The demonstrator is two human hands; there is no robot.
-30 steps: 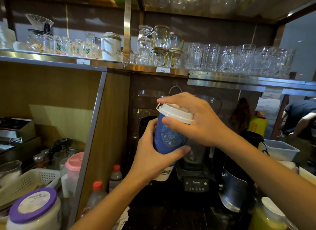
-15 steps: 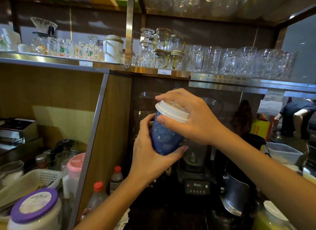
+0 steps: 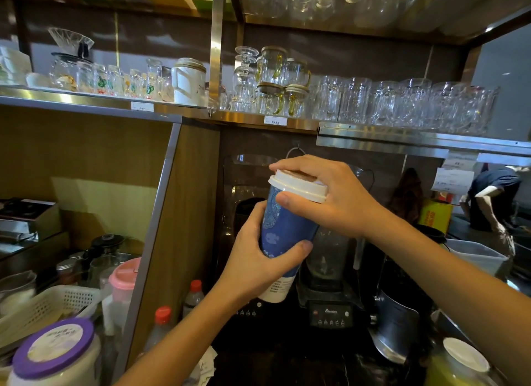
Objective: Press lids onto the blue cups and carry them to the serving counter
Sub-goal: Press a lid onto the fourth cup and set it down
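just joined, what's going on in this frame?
A person is capping a drink at a bar station. The left hand grips the blue cup around its body, held up in the air and tilted, in front of a blender. The right hand is curled over the white lid, thumb at the rim. The lid sits on the cup's mouth; whether it is fully snapped on cannot be told. The cup has not yet gone to any serving counter.
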